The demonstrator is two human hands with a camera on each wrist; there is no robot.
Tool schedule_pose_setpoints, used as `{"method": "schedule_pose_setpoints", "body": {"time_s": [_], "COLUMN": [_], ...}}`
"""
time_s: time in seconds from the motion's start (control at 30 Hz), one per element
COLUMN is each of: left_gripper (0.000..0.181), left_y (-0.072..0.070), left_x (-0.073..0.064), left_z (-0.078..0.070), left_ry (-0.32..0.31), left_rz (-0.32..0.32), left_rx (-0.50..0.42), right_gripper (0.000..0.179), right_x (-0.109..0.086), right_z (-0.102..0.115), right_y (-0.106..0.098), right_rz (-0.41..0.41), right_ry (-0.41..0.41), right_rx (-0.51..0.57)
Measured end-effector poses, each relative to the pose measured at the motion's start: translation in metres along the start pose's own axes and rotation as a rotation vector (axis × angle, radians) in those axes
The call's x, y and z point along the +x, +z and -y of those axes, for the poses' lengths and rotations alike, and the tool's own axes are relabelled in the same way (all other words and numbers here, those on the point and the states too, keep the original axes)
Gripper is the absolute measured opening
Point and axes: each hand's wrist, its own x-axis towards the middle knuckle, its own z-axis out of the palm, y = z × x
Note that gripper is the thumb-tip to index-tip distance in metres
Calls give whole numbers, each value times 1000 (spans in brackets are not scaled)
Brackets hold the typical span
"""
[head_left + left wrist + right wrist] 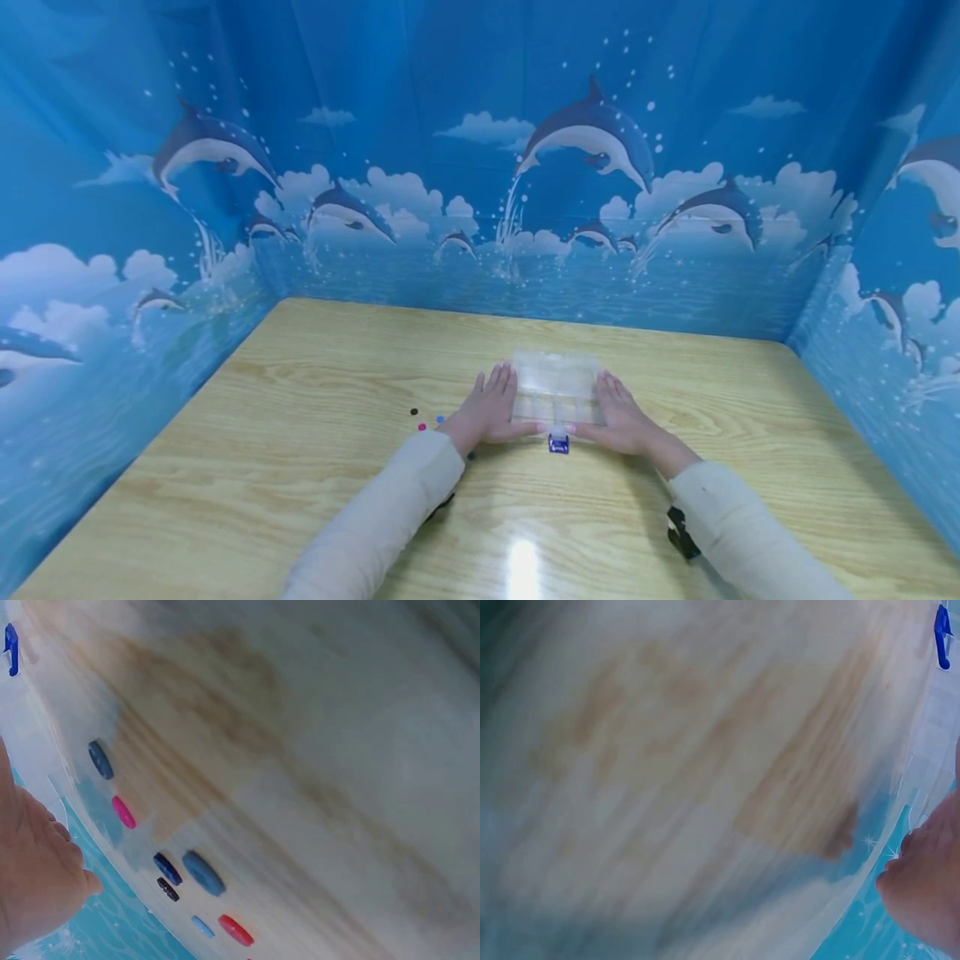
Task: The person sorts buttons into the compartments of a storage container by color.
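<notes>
From where I'm standing, I can't read a single word, number, brand or sign. The blue clip (pixel 558 444) at the six o'clock edge of the box (pixel 557 381) has pale patches, but they're too small for me to tell whether they are lettering or just shine.

fingers (pixel 70 855) at clear box (pixel 31 727) | coloured discs (pixel 202 872) on table (pixel 337 847)
</notes>
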Motion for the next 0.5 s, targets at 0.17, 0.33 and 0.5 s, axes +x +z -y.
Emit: {"method": "schedule_pose_setpoints", "body": {"time_s": [0.17, 0.33, 0.5], "left_gripper": [96, 96, 96], "left_y": [0, -1, -1], "left_x": [-2, -5, -6], "left_z": [0, -1, 0], "left_ry": [0, 1, 9], "left_rz": [3, 5, -4], "left_rx": [20, 40, 55], "right_gripper": [107, 106, 106], "right_x": [-1, -3, -4], "right_z": [1, 3, 4], "right_y": [1, 1, 2], "right_rz": [-3, -11, -22], "right_ry": [2, 0, -4], "right_rx": [-13, -28, -43]}}
